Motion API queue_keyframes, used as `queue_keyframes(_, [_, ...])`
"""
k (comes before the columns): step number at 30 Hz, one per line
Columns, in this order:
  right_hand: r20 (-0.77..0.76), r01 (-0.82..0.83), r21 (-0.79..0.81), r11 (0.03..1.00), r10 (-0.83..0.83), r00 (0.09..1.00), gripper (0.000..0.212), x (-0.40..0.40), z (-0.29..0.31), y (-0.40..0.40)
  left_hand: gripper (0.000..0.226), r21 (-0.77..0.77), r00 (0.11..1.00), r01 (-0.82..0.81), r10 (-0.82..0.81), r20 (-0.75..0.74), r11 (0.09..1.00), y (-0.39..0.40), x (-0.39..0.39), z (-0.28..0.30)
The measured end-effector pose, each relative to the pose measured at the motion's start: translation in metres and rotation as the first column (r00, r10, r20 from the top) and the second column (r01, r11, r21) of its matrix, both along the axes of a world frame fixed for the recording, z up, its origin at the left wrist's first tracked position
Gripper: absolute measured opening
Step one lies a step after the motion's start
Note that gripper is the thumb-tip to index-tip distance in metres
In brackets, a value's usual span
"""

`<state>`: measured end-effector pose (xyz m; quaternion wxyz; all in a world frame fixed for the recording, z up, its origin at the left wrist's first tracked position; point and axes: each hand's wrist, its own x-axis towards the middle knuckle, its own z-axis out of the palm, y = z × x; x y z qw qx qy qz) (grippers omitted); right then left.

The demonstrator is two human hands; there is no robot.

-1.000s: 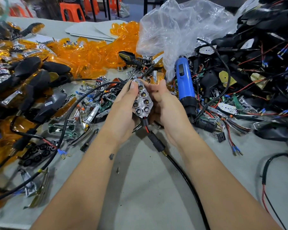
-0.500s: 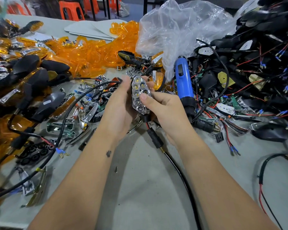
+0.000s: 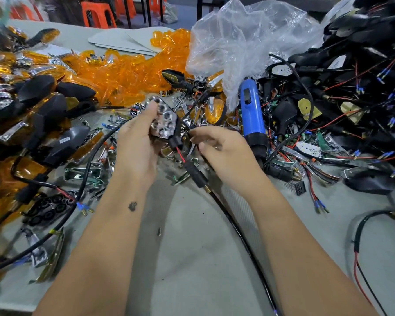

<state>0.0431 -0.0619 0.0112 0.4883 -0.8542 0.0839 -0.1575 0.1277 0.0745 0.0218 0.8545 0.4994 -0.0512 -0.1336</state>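
My left hand [image 3: 137, 144] grips a chrome lamp reflector [image 3: 163, 119] with several round cups, thumb on its upper face, tilted to the right. A black stem with a red wire [image 3: 180, 148] hangs from its lower end down to a black cable [image 3: 228, 213] that runs toward me across the table. My right hand [image 3: 224, 151] is just right of the reflector, fingers curled inward near the stem; whether it pinches the wire is hidden by the fingers.
A blue electric screwdriver [image 3: 252, 110] lies right of my hands. Orange lenses [image 3: 128, 71] and black lamp housings [image 3: 48, 110] pile up on the left. A clear plastic bag [image 3: 244, 39] and tangled wired housings [image 3: 351, 99] fill the right. A small screw [image 3: 159, 231] lies on the grey table [image 3: 192, 258].
My right hand let go of the reflector's face and dropped to its stem. My left hand tilted the reflector to the right and raised it slightly.
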Motion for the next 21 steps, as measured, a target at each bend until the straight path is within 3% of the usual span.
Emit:
queue_keyframes(2, [-0.026, -0.093, -0.248, 0.964, 0.089, 0.996, 0.036, -0.001, 0.001, -0.002, 0.022, -0.081, 0.998, 0.001, -0.005, -0.056, 0.997, 0.007, 0.004, 0.002])
queue_keyframes(5, [-0.144, -0.257, -0.478, 0.840, 0.214, 0.966, 0.036, -0.002, 0.003, 0.002, 0.058, -0.128, 0.988, 0.127, -0.137, -0.077, 0.984, 0.013, 0.005, 0.002])
queue_keyframes(7, [-0.240, -0.287, -0.612, 0.737, 0.172, 0.955, 0.031, 0.000, 0.002, 0.003, 0.057, -0.095, 0.973, 0.218, -0.224, -0.053, 0.971, 0.015, 0.007, 0.001])
queue_keyframes(10, [-0.143, -0.124, -0.759, 0.639, 0.023, 0.989, 0.021, 0.002, -0.002, -0.003, 0.041, 0.011, 0.959, 0.282, -0.281, -0.045, 0.959, 0.014, 0.007, 0.001])
queue_keyframes(14, [-0.016, 0.094, -0.779, 0.620, -0.170, 0.985, 0.013, 0.000, -0.005, -0.012, 0.013, 0.291, 0.963, 0.264, -0.270, -0.021, 0.920, 0.009, 0.010, -0.003])
queue_keyframes(17, [0.012, 0.137, -0.796, 0.589, -0.212, 0.977, 0.010, 0.002, -0.008, -0.012, 0.022, 0.494, 0.962, 0.238, -0.273, -0.002, 0.836, 0.008, 0.015, -0.010])
queue_keyframes(21, [-0.025, 0.079, -0.753, 0.654, -0.149, 0.988, 0.012, 0.002, -0.012, -0.014, 0.040, 0.765, 0.911, -0.007, -0.312, 0.271, 0.644, 0.008, 0.019, -0.019])
